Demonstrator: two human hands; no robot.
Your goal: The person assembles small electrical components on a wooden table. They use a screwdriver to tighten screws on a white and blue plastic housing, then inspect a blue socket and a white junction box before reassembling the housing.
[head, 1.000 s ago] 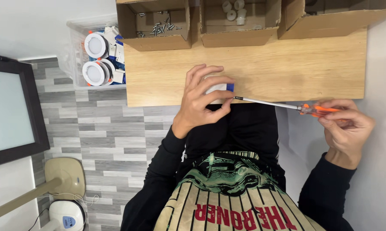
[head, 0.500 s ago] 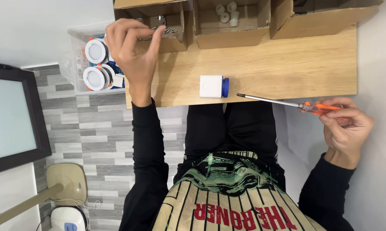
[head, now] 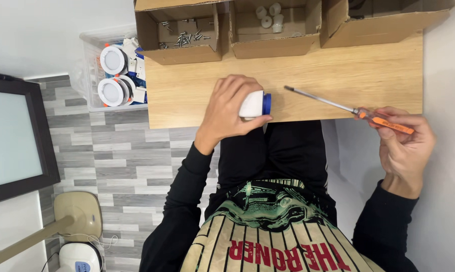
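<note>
Left hand (head: 227, 113) is curled over a small white block with a blue end (head: 255, 104), fingers wrapped on top, thumb under its near side. Block sits on the wooden tabletop (head: 338, 75), right at the near edge, just above the person's lap.

Right hand (head: 406, 143) is closed round the orange handle of a screwdriver (head: 348, 107). Hand hangs off the table's near right corner; only the metal shaft reaches over the wood, tip pointing left toward the block, near but not touching.

Open room: bare wood between the block and the boxes, and a wider bare stretch to the right under the shaft. Left table edge stops just past the left hand; beyond it is grey tiled floor (head: 111, 151).

Containers along the far edge:
- left cardboard box (head: 152, 40): loose screws (head: 187, 36) scattered inside
- middle cardboard box (head: 247, 48): a few small white round parts (head: 267, 15) at the back
- right cardboard box (head: 378, 30): contents cannot be made out
- clear plastic bin (head: 89, 75) off the table's left side: round white light fittings (head: 112, 75) stacked with other white and blue bits

Boxes touch each other side by side.
</note>
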